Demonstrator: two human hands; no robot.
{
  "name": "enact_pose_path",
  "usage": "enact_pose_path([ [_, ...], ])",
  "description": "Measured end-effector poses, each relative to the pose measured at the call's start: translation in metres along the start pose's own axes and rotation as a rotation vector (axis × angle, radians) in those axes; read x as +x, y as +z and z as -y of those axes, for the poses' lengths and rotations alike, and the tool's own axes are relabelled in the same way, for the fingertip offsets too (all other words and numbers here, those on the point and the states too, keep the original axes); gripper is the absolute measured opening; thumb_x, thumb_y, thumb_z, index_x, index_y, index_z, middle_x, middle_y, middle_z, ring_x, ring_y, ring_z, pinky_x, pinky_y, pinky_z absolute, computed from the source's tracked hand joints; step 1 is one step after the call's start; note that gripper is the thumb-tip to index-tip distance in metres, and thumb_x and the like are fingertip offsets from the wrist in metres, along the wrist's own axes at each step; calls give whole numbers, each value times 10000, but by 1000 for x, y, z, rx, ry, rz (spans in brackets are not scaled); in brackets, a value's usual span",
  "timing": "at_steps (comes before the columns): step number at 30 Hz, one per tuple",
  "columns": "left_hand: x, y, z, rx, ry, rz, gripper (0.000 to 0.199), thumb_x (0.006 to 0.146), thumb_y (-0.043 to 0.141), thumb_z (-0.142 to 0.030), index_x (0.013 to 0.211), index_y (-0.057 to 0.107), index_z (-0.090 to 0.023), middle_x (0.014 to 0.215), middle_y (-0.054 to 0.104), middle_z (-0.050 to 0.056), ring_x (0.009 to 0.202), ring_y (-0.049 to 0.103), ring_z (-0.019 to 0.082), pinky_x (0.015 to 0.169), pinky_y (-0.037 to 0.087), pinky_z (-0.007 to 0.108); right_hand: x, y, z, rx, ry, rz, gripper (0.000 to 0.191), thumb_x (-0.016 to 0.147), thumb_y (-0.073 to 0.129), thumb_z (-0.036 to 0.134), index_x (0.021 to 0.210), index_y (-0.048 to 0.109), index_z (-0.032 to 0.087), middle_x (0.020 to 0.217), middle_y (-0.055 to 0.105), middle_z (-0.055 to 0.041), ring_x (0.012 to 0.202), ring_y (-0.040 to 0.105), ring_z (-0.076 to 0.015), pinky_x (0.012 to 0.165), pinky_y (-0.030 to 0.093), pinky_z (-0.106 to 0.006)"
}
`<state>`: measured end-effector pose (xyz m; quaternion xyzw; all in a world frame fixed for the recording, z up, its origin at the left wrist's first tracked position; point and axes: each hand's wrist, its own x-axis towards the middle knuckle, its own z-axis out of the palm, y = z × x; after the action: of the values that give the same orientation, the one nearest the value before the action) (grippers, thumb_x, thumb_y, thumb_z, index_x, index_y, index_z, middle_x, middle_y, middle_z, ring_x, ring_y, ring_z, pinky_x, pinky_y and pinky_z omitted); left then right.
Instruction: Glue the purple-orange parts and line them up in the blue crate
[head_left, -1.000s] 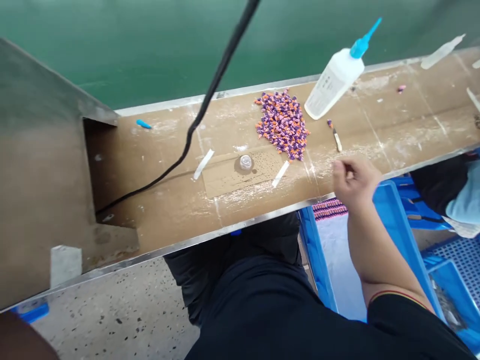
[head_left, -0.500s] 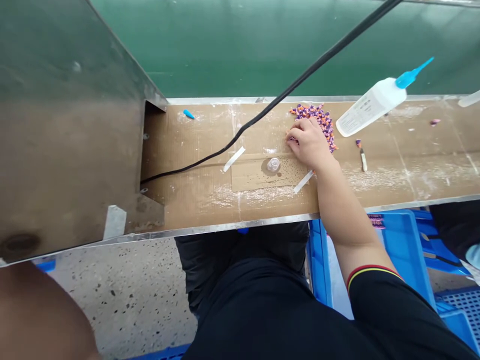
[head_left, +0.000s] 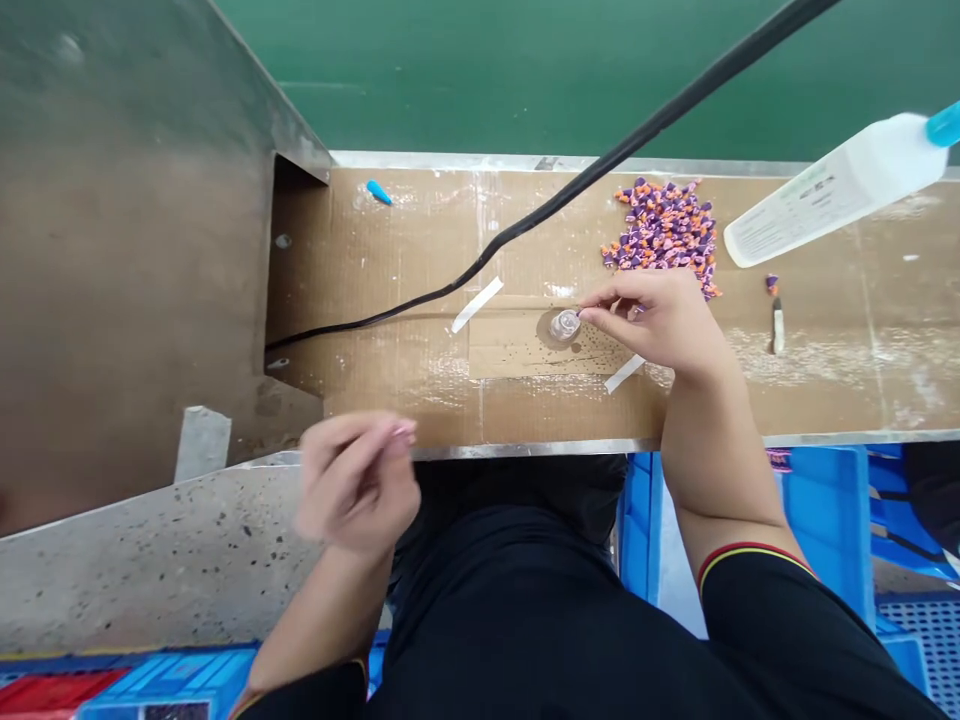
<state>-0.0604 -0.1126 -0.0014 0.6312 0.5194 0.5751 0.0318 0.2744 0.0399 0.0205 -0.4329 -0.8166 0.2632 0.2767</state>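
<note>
My right hand (head_left: 667,315) is closed in a pinch at the edge of a small clear cup (head_left: 565,325). A tiny dark piece shows at those fingertips, too small to name. The cup stands on a spotted cardboard patch (head_left: 517,350). Just behind the right hand spreads a pile of small purple, pink and orange pieces (head_left: 667,225). My left hand (head_left: 360,480), slightly blurred, is raised near the table's front edge. Between its thumb and finger is a small pink piece (head_left: 405,428), whose shape is partly hidden.
A black cable (head_left: 465,278) crosses above the cardboard-covered table. To the right lie a white bottle (head_left: 832,190) with a blue nozzle and a small brush-like tool (head_left: 778,328). A blue cap (head_left: 379,192) lies at the back left, beside a metal housing (head_left: 150,250).
My right hand has moved from the pile toward me and left to the clear cup. My left hand has come up into view with a pink piece. The view has shifted slightly.
</note>
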Motion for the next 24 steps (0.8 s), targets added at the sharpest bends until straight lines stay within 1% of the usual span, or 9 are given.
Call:
enact_pose_path([
  [1, 6, 13, -1, -48, 75, 93, 354, 939, 793, -120, 1252, 815, -283, 975, 752, 46, 787, 709, 165, 667, 576, 311, 0, 0, 1, -16, -8, 13, 134, 1010, 743, 326, 977, 861, 271, 820, 806, 10, 676, 689, -157, 684, 578, -319],
  [3, 23, 41, -5, -206, 69, 269, 453, 977, 726, -53, 1329, 806, -326, 1035, 753, 44, 853, 723, 148, 720, 593, 289, 0, 0, 2, -54, -25, 25, 134, 1004, 724, 306, 984, 850, 265, 832, 807, 4, 682, 692, -160, 685, 570, -317],
  [5, 44, 68, -4, -339, -6, 426, 411, 1027, 688, -80, 1303, 824, -353, 1010, 739, 32, 876, 713, 134, 764, 590, 277, 1, 1, 4, -95, -60, 20, 138, 995, 705, 281, 979, 839, 255, 835, 805, -4, 699, 702, -165, 691, 558, -313],
  [7, 60, 91, 1, -424, -63, 562, 341, 1046, 674, -116, 1248, 852, -325, 1004, 742, 41, 883, 708, 134, 783, 594, 273, 2, 3, 6, -135, -104, 13, 141, 993, 688, 264, 969, 826, 251, 830, 800, -8, 719, 712, -171, 694, 545, -310],
  [9, 66, 111, 12, -452, -111, 644, 290, 1045, 680, -150, 1219, 865, -290, 1016, 755, 56, 895, 704, 145, 807, 601, 284, 2, 5, 7, -180, -135, 9, 147, 1002, 674, 258, 961, 815, 256, 820, 790, -9, 730, 711, -177, 694, 535, -311],
  [12, 61, 129, 31, -436, -167, 592, 290, 1039, 660, -159, 1216, 867, -261, 1035, 763, 72, 930, 704, 165, 836, 611, 311, 2, 8, 8, -241, -161, -6, 153, 1018, 662, 249, 962, 804, 265, 808, 773, -10, 728, 697, -184, 692, 527, -316],
  [16, 49, 132, 46, -441, -207, 464, 281, 1040, 656, -158, 1206, 869, -236, 974, 748, 72, 914, 705, 160, 802, 620, 292, 1, 8, 6, -282, -207, -13, 127, 1039, 684, 245, 994, 801, 266, 818, 767, -10, 726, 693, -184, 674, 518, -312],
  [19, 47, 127, 45, -516, -258, 442, 262, 1027, 683, -147, 1188, 873, -230, 966, 750, 67, 865, 712, 135, 774, 621, 259, 1, 6, 6, -299, -215, 7, 115, 1044, 695, 243, 1018, 805, 264, 831, 773, -15, 727, 696, -185, 666, 519, -312],
  [24, 49, 126, 38, -656, -392, 481, 238, 1026, 713, -171, 1196, 870, -224, 1067, 763, 84, 852, 746, 120, 811, 657, 260, 1, 5, 6, -327, -198, 35, 108, 1041, 703, 240, 1038, 809, 262, 850, 790, -16, 722, 705, -184, 678, 535, -318],
])
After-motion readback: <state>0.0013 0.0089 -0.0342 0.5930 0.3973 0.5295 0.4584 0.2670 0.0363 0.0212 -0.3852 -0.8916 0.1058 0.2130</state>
